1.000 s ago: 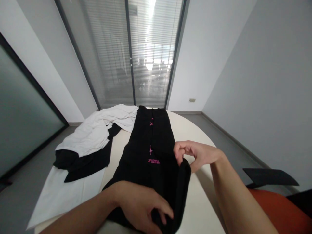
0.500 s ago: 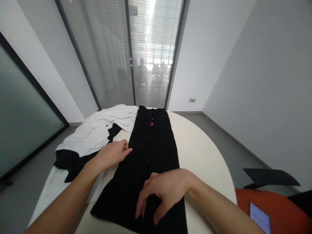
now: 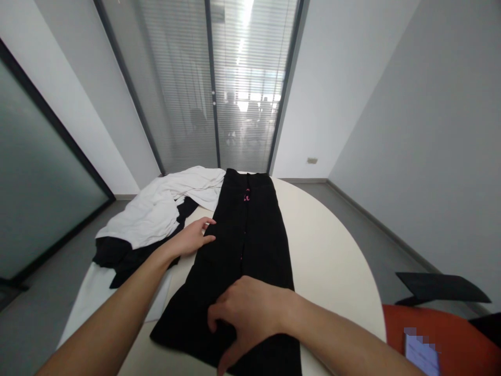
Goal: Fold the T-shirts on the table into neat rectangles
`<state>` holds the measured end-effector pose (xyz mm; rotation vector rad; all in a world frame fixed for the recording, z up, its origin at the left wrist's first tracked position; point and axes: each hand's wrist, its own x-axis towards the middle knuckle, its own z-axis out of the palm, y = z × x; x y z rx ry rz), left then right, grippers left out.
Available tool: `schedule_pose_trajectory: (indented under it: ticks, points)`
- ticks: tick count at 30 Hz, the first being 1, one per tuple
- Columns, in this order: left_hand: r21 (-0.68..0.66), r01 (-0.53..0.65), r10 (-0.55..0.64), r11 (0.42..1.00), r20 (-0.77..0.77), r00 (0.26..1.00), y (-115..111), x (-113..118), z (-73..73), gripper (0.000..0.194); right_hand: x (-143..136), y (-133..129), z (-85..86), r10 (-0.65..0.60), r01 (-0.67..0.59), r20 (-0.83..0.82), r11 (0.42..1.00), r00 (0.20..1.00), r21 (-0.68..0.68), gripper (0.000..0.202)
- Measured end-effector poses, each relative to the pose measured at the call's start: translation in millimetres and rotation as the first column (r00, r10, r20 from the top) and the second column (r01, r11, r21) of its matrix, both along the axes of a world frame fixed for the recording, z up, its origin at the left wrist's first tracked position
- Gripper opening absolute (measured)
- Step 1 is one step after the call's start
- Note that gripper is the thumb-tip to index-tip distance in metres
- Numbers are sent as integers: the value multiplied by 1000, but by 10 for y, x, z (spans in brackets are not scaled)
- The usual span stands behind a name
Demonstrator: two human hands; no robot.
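Note:
A black garment point(image 3: 246, 230) with small pink marks lies folded lengthwise down the middle of a round cream table point(image 3: 329, 245). My left hand point(image 3: 193, 237) rests flat at the garment's left edge, fingers extended and touching the cloth. My right hand point(image 3: 242, 313) presses on the near end of the garment, palm down with fingers spread over the fabric. Neither hand grips anything.
A heap of white cloth point(image 3: 164, 206) over more black cloth point(image 3: 129, 256) lies at the table's left. An orange chair point(image 3: 450, 339) with a phone point(image 3: 420, 352) on it stands at the lower right, with a dark chair part point(image 3: 442, 287) behind it. Glass doors with blinds stand behind the table.
A second ago both hands held a fold of the garment at its near end. That fold now lies flat, and my left hand has gone out to the left edge while the right presses down.

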<state>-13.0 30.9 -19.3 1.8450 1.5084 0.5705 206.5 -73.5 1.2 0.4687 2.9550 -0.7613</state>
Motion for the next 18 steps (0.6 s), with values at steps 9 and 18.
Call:
schedule_pose_trajectory:
  ticks: [9,18]
  points:
    - [-253,-83,135,964,195,971,-85,37,155,53,-61,-37,90,145,-123,133,979,980,-161,27]
    - [-26,-83,81,996,-50,995,-11,24,-51,54,-13,-16,85,177,-203,-120,944,977,-260,24]
